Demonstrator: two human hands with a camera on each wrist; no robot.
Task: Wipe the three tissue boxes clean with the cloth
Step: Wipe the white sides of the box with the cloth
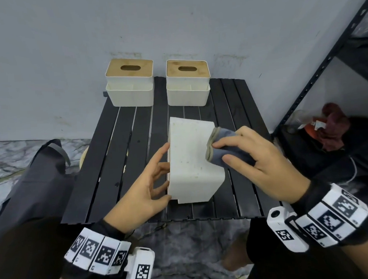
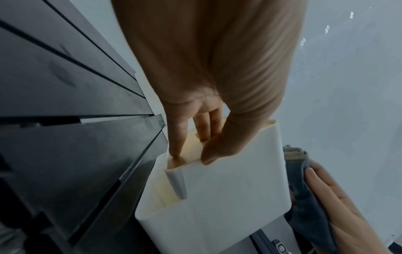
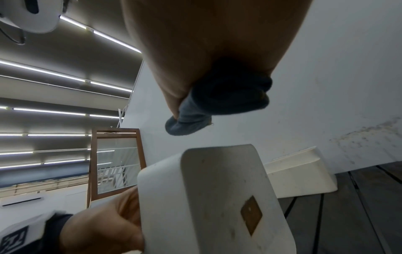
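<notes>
1. Presently, one tissue box lies tipped on its side near the middle of the slatted black table, a broad white face turned up. That face shows brownish specks, so I judge it not yet clean.
2. The left hand steadies this box from its left side: the thumb lies on the white edge and the fingers reach onto the wooden lid side, as the left wrist view shows.
3. The right hand clutches a bunched blue-grey cloth, fingers curled round it. The cloth sits at the box's upper right edge; from the right wrist view it seems just clear of the surface, though contact cannot be confirmed.
4. Two further tissue boxes, the rear left box and the rear right box, stand upright side by side against the wall, well apart from the hands. Whether they have been wiped cannot be told.
5. Judgement: the task is at the first visible box at least; the remaining faces of it are outstanding.
6. Contents: each rear box has a wooden lid with an oval slot; no tissue protrudes. Each also carries a front tray compartment, seemingly holding nothing, though the interiors are only partly seen.
</notes>
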